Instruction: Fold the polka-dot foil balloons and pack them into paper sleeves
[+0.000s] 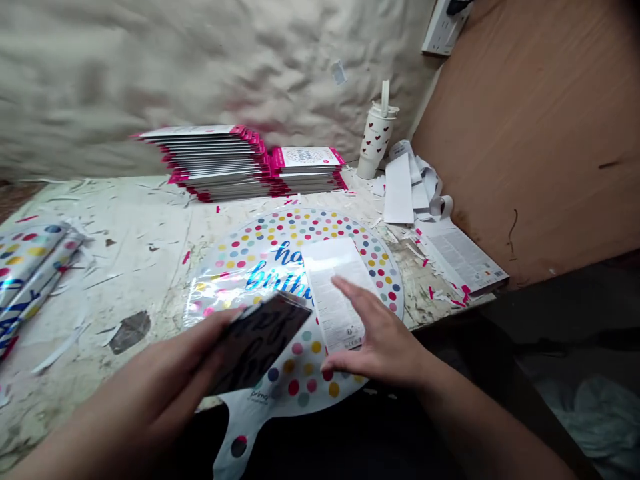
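My left hand (165, 360) is shut on a dark rectangular card or packet (260, 343), tilted above a round foil balloon (295, 230). The balloon lies flat on the table, printed with coloured polka dots and blue "happy birthday" lettering, its tail pointing toward me. My right hand (375, 333) rests with fingers spread on a white printed paper sheet (333, 287) lying on the balloon. The card hides part of the lettering.
Stacks of pink-edged flat packets (215, 163) stand at the table's back. Folded foil balloons (33, 273) lie left. Paper scraps litter the worn tabletop (125, 267). A heart-patterned tumbler with straw (375, 137), papers (460, 257) and a wooden board (530, 133) are at right.
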The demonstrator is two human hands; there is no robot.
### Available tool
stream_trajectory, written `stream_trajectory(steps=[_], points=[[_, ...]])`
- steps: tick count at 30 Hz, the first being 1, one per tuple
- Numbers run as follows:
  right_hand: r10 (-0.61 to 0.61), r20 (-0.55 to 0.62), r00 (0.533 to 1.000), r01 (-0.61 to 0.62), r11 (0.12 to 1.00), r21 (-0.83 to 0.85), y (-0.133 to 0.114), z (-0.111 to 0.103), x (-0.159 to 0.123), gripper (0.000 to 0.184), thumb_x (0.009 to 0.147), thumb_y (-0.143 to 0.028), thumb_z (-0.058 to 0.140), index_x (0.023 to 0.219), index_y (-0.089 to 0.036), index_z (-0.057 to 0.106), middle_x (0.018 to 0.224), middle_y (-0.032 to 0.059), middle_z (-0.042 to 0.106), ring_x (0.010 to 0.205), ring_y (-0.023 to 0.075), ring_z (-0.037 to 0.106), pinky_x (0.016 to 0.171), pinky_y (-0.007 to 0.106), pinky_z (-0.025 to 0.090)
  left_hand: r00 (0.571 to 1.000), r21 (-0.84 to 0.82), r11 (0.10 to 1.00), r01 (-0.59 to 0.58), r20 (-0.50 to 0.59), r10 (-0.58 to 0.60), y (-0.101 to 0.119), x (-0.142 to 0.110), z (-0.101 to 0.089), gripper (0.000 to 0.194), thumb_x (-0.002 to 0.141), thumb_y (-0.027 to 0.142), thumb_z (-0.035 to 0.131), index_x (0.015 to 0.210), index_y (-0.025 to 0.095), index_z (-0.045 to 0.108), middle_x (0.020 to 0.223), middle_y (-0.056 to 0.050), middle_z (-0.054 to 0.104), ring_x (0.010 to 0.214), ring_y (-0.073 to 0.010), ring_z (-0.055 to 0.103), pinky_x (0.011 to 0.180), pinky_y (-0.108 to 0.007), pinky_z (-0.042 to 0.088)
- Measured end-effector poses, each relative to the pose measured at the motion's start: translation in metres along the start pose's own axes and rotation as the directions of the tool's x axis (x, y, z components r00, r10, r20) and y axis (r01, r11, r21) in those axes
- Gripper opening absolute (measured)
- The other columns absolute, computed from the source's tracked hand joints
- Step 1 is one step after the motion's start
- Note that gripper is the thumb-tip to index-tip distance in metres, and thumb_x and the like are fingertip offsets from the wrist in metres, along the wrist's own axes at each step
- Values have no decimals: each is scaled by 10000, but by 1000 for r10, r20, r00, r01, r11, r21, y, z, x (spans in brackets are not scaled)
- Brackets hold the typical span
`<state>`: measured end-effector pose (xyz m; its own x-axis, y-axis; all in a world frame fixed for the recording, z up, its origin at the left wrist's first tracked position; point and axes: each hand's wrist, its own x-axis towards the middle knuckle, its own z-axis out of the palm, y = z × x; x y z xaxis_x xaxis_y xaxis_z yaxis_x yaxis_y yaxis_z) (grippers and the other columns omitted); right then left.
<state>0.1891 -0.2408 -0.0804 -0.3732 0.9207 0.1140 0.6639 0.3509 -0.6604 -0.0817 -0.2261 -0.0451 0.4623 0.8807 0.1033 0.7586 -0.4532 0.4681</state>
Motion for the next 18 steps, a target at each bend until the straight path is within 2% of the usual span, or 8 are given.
stream_trajectory(steps=[3,6,8,10,11,13,15,18], points=[[-174,56,983,151,945,291,-2,-22,8,1023,627,-398,756,1436,-213,158,1438,110,323,1310,251,308,1062,381,287,934,-167,966,-200,265,239,21,9,-5,414,845,163,409,1205,355,477,1015,64,680,791,-128,655,662,-174,508],[-245,412,878,-21,839,544,17,-33,22,559,685,-297,707,1202,-160,548,1077,82,647,997,217,601,862,318,472,892,-195,925,-326,261,369,45,26,-5,440,832,116,422,1214,329,468,962,50,683,731,-107,643,624,-158,497],[-84,468,880,-249,757,604,47,-36,32,295,692,-308,693,919,-121,672,825,58,696,753,184,653,696,292,523,935,-65,933,-355,-11,355,60,37,8,388,844,148,455,1212,267,471,1020,-6,666,818,-133,640,680,-195,508],[291,279,915,-403,660,634,85,-39,43,252,642,-316,732,792,-123,672,717,46,692,638,168,640,607,286,530,908,24,936,-351,-236,346,73,48,36,290,854,172,462,1136,206,520,1069,-63,645,939,-167,615,781,-253,502],[462,146,875,-438,626,645,103,-41,49,244,611,-301,755,761,-131,665,687,42,689,609,165,633,581,284,531,895,30,925,-378,-244,374,78,54,55,243,863,178,447,1085,186,547,1080,-80,638,983,-177,599,827,-276,490],[616,-17,788,-454,599,660,132,-46,57,227,589,-265,767,742,-140,655,676,42,691,602,167,632,575,289,537,885,15,885,-466,21,466,82,65,95,269,886,227,400,1088,156,562,1163,-116,602,1074,-206,560,899,-323,460],[624,-50,780,-431,593,680,148,-52,62,228,595,-249,761,767,-144,652,737,50,706,652,174,648,628,303,548,893,77,907,-414,225,389,76,73,126,500,889,388,396,1287,88,428,1375,-199,402,1276,-310,360,1016,-459,336],[610,-58,790,-392,577,717,154,-58,62,276,592,-258,766,822,-152,655,858,60,714,742,181,664,711,315,548,835,97,916,-389,457,307,49,63,134,702,862,527,379,1413,118,231,1480,-175,173,1358,-349,121,1062,-547,176]])
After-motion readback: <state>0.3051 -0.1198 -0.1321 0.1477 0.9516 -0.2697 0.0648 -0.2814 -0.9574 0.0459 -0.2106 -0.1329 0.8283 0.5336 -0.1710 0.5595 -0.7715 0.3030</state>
